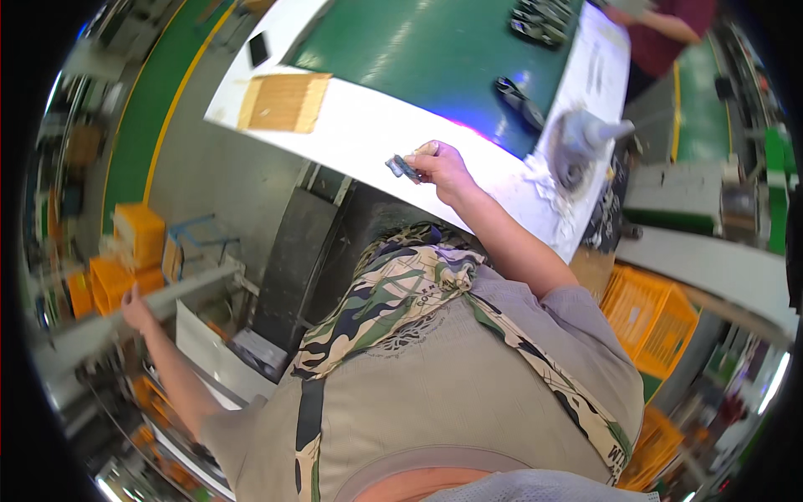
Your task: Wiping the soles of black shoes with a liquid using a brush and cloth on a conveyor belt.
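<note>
My right hand (443, 170) is closed over the white table edge (376, 125). Pinched between its thumb and fingers is a small dark piece with a pale, shiny part (401, 169), too small to name. Far out to the left, my left hand (137, 309) is stretched away from my body. At least one of its fingers points up, and I see nothing held in it. It appears near orange crates (113, 283). Beyond my right hand, a dark, elongated object (519, 105) lies on the green belt surface (401, 58).
A grey bottle with a nozzle (585, 138) stands right of my right hand, beside crumpled white material (544, 188). A brown board (286, 102) and a black phone-like slab (258, 48) lie leftward. Dark parts (542, 21) sit farther off. Another person (669, 33) stands far right.
</note>
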`<state>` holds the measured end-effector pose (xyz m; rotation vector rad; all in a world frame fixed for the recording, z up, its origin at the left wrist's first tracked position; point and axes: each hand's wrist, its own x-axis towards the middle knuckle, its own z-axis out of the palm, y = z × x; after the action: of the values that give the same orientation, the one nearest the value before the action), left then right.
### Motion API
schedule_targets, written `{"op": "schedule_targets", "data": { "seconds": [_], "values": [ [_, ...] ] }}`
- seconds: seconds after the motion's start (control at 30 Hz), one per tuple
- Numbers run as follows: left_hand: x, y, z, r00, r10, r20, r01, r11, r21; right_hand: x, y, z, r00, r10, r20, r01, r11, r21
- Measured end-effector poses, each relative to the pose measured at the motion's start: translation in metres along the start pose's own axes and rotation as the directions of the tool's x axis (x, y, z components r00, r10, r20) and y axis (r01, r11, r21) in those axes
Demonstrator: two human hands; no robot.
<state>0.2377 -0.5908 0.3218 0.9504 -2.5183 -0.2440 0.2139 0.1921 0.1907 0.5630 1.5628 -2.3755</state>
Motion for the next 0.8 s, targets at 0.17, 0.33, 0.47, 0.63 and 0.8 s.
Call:
{"op": "schedule_targets", "data": {
  "seconds": [0.17, 0.33, 0.47, 0.63, 0.8],
  "values": [
    [-0.192, 0.373, 0.157, 0.683, 0.372, 0.628, 0.366, 0.57, -0.736, -0.041, 0.001, -0.112, 0.977, -0.028, -0.212, 0.058, 0.989, 0.135],
    [-0.451, 0.589, 0.261, -0.024, 0.453, 0.891, 0.493, 0.781, -0.384, -0.097, -0.008, -0.206, 0.916, -0.099, -0.389, 0.214, 0.94, 0.266],
    [-0.582, 0.694, 0.31, -0.257, 0.287, 0.923, 0.49, 0.862, -0.132, -0.141, -0.012, -0.268, 0.824, -0.068, -0.563, 0.275, 0.916, 0.292],
    [-0.668, 0.769, 0.335, -0.219, 0.173, 0.96, 0.381, 0.921, -0.079, -0.183, -0.005, -0.33, 0.694, 0.038, -0.719, 0.315, 0.882, 0.35],
    [-0.663, 0.793, 0.38, -0.227, 0.151, 0.962, 0.42, 0.906, -0.043, -0.176, -0.001, -0.361, 0.705, 0.077, -0.705, 0.336, 0.839, 0.427]
  ]
}}
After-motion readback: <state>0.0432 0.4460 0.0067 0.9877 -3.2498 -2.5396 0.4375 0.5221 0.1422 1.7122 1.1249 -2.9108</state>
